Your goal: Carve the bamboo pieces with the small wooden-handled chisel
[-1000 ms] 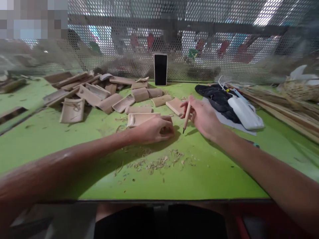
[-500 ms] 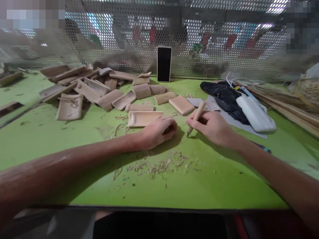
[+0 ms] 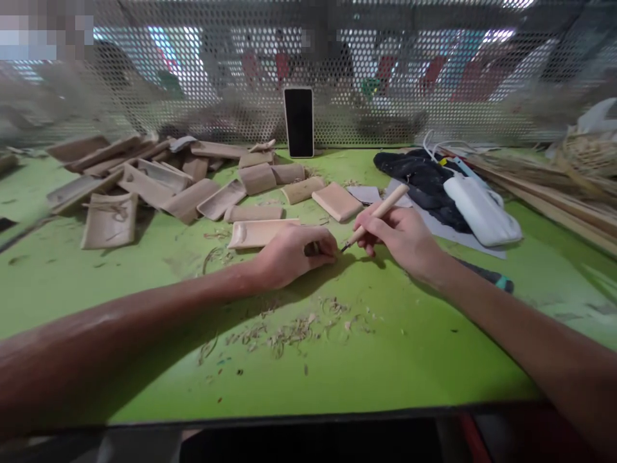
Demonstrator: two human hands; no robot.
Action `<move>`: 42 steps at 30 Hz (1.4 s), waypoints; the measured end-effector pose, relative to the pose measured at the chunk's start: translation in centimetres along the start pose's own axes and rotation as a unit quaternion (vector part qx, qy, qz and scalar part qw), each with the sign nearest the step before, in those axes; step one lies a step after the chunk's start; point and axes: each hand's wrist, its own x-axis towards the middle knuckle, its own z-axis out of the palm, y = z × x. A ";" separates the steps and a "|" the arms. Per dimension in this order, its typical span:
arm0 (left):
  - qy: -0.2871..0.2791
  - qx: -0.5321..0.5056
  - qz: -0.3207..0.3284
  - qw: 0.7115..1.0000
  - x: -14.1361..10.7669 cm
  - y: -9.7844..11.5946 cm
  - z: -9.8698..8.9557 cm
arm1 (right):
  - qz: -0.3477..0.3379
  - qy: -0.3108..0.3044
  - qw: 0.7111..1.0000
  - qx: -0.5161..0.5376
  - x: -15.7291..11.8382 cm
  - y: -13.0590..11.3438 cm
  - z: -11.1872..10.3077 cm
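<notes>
My right hand (image 3: 409, 236) grips a carving tool (image 3: 385, 207) by its pale wooden handle, its thin dark metal tip angled down to the left. That tip reaches the fingertips of my left hand (image 3: 292, 256), which are pinched together just above the table. Whatever the left fingers may hold is too small to make out. Behind the left hand, partly covered by it, lies a hollowed bamboo piece (image 3: 253, 233). Curled wood shavings (image 3: 294, 331) are scattered in front of both hands.
Many cut bamboo pieces (image 3: 187, 200) are heaped at the left back. A phone (image 3: 299, 122) leans on the perforated metal screen (image 3: 231, 96). At right are black cloth (image 3: 427, 186), a white corded device (image 3: 482, 212), long strips (image 3: 525, 186) and a dark-and-teal handled tool (image 3: 484, 275).
The carving tool has tilted flatter, and its tip has moved from the table to my left fingertips. Both hands are closer together. The view has shifted slightly to the right.
</notes>
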 end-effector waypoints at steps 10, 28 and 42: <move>0.007 0.100 0.067 0.993 0.3 0.0 -0.4 | 0.033 -0.012 0.999 0.018 -0.4 0.6 0.8; -0.062 0.153 0.019 0.986 0.4 1.0 -1.5 | 0.033 0.001 0.999 -0.014 -0.5 0.7 1.0; -0.026 0.165 0.102 0.981 0.1 -0.6 -0.8 | 0.005 -0.017 1.000 -0.012 -0.8 1.3 1.2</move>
